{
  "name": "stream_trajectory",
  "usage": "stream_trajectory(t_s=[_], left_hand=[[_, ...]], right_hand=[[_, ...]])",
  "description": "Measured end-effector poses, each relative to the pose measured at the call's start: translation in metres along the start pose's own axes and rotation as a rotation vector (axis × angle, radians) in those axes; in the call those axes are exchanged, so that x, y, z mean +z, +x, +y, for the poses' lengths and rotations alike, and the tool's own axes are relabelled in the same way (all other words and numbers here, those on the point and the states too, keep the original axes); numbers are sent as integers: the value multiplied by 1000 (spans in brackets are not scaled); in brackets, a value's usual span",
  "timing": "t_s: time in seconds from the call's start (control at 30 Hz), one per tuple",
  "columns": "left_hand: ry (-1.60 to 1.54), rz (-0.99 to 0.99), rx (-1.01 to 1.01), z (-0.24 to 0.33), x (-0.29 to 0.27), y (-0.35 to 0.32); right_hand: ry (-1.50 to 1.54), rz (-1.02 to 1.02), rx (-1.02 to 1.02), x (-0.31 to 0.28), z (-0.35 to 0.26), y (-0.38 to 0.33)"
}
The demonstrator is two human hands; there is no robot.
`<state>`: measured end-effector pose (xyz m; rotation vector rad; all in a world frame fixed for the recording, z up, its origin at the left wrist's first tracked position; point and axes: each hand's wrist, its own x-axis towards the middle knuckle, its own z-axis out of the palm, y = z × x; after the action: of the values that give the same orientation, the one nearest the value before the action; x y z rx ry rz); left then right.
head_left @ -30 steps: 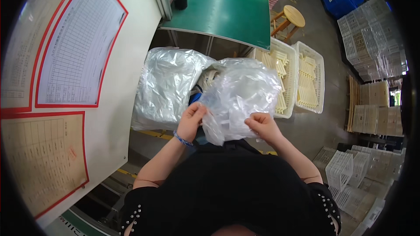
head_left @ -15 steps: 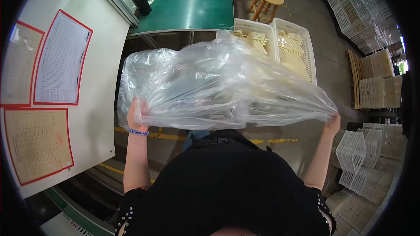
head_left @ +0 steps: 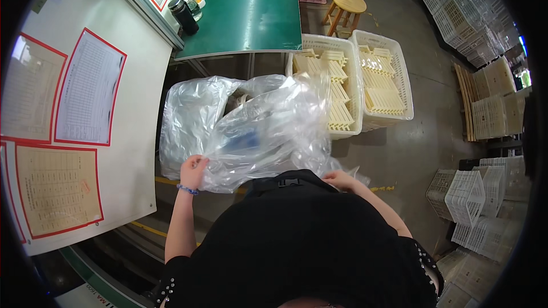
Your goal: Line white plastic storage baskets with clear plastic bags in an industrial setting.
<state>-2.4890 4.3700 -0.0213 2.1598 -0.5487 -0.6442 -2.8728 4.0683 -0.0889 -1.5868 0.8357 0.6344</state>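
A large clear plastic bag (head_left: 274, 128) spreads in loose folds in front of my body, with a gap between its folds near the far side. My left hand (head_left: 194, 172) pinches the bag's near left edge, fingers closed on the film. Close to my waist, my right hand (head_left: 341, 180) grips the bag's near right edge, and some film trails out past it. Just beyond the bag's right side stands a white crate (head_left: 355, 100) of cream-coloured plastic parts (head_left: 338, 105). Part of that crate's left side is behind the film.
A second white crate (head_left: 406, 94) of similar parts stands to the right. The green table (head_left: 245, 23) lies ahead, with a black bottle (head_left: 182, 16) on it. A wooden stool (head_left: 348, 1) stands beyond the crates. Stacked crates (head_left: 465, 197) line the right; a white board (head_left: 134, 108) is at left.
My right hand has come in from the far right to my waist, drawing the bag's right side with it. The crates are now mostly uncovered. My left hand has shifted slightly right and nearer.
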Motion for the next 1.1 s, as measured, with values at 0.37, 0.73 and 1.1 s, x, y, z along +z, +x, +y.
stream_trajectory(t_s=[0.37, 0.73, 1.1], left_hand=[[-497, 386, -31, -36, -69, 88], [-376, -178, 74, -6, 0, 289], [-988, -353, -171, 226, 160, 265]], right_hand=[[1368, 769, -340, -61, 1, -15], [666, 1238, 469, 55, 102, -126], [1964, 2643, 835, 356, 312, -290]])
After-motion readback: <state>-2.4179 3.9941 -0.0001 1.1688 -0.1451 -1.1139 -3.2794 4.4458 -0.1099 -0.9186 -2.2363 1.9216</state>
